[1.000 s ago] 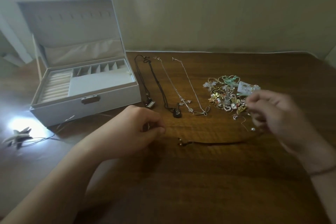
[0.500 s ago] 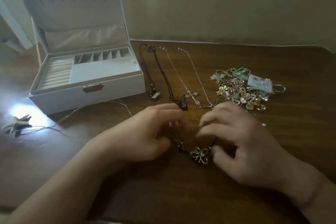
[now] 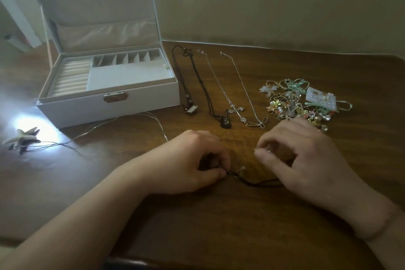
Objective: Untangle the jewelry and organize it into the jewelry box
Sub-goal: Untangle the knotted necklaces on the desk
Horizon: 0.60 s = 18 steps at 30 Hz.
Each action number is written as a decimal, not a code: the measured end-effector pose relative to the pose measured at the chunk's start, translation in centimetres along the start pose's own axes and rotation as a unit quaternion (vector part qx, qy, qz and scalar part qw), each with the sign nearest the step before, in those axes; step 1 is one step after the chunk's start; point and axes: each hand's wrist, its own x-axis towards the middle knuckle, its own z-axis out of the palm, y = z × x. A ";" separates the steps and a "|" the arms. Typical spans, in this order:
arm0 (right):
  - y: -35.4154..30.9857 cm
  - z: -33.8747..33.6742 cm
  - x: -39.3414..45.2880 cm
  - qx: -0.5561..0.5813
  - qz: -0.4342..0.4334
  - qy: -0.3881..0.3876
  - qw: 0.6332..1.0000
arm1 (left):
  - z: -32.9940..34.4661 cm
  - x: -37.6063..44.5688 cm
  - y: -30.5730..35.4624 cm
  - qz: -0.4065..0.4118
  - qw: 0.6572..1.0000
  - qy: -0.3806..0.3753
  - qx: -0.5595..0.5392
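**Jewelry laid out beside the open box**

The white jewelry box point(image 3: 105, 103) stands open, lid upright, showing ring rolls at left and small compartments along the back. Right of it four necklaces point(image 3: 219, 92) lie straight, side by side: two dark cords, two silver chains. Farther right sits a tangled pile point(image 3: 298, 103) of colourful pieces. Nearest the viewer a dark cord necklace point(image 3: 252, 183) lies curved on the surface.

Glossy brown wood table point(image 3: 219, 226), matt white leather-like jewelry box point(image 3: 131, 103), shiny metal jewelry pile point(image 3: 293, 105).
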 end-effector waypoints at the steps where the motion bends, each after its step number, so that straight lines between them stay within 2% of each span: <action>1: -0.4 0.1 -0.1 0.037 -0.008 -0.010 0.999 | 0.0 0.0 0.0 -0.002 1.000 0.018 -0.013; 3: -0.8 0.4 -0.2 0.061 -0.026 -0.027 0.997 | 0.0 -0.1 0.1 -0.012 0.997 0.065 -0.048; 8: -0.4 1.0 0.3 0.135 -0.042 0.006 0.990 | -0.2 -0.1 0.4 -0.013 0.980 0.147 -0.134; 14: -0.8 0.7 0.0 0.217 -0.025 0.058 0.974 | -0.1 -0.2 0.3 0.007 0.965 0.198 -0.174; 18: -0.9 0.4 0.0 0.234 -0.023 0.101 0.967 | 0.0 -0.3 0.5 0.010 0.958 0.193 -0.210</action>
